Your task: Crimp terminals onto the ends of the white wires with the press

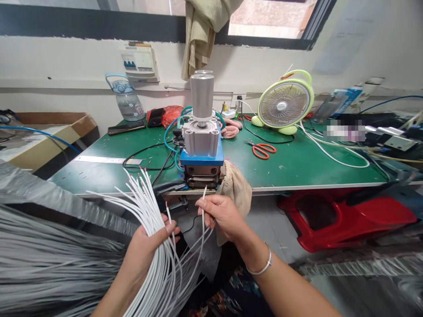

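My left hand (pixel 150 242) is closed round a thick bundle of white cables (pixel 145 207), whose stripped, reddish ends fan out upward. One cable of the bundle stands apart between its thumb and fingers. My right hand (pixel 220 213) pinches a single white cable (pixel 202 220) between thumb and fingers, its bare tip pointing up. That tip is just in front of the lower jaws of a pneumatic press (pixel 203 141) with a blue plate and a silver cylinder, at the table's front edge. Whether the tip touches the press I cannot tell.
On the green table (pixel 238 167) lie orange-handled scissors (pixel 262 149), a steel ruler (pixel 105 160) and a phone (pixel 126 127). A water bottle (pixel 128 103) and a green fan (pixel 284 105) stand behind. A cloth bag (pixel 236 189) hangs beside the press. More cables (pixel 56 259) lie left; a red stool (pixel 346 220) stands right.
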The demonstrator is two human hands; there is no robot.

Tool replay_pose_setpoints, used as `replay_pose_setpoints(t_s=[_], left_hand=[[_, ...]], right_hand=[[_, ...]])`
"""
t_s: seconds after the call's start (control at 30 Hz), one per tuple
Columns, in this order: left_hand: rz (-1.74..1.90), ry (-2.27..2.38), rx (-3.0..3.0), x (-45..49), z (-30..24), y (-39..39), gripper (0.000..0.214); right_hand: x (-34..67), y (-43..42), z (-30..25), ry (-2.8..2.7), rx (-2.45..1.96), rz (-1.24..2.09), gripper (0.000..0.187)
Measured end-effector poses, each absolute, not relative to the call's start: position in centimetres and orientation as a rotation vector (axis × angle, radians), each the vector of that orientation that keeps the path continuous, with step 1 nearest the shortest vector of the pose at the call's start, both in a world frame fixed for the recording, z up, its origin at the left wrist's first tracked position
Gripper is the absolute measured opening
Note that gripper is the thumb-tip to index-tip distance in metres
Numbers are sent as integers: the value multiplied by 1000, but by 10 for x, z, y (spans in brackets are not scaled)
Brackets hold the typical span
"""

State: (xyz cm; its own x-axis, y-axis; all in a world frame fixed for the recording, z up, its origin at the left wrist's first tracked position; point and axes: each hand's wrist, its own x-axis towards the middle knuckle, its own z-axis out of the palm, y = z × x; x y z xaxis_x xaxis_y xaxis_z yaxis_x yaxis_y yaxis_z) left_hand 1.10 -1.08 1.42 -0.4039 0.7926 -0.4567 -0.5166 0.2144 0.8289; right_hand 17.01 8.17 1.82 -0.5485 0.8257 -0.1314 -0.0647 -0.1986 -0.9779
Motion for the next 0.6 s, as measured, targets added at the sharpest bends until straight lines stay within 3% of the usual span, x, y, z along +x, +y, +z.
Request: replay_pose_setpoints(t_s=[0.37, 0.6], left_hand=[[1496, 1381, 356, 4, 23, -9, 42], [1496, 1435, 419, 10, 20, -4, 48]], right_hand=[[164, 88, 29, -1132, -819, 1972, 26], [160, 78, 29, -1248, -740, 1917, 23]])
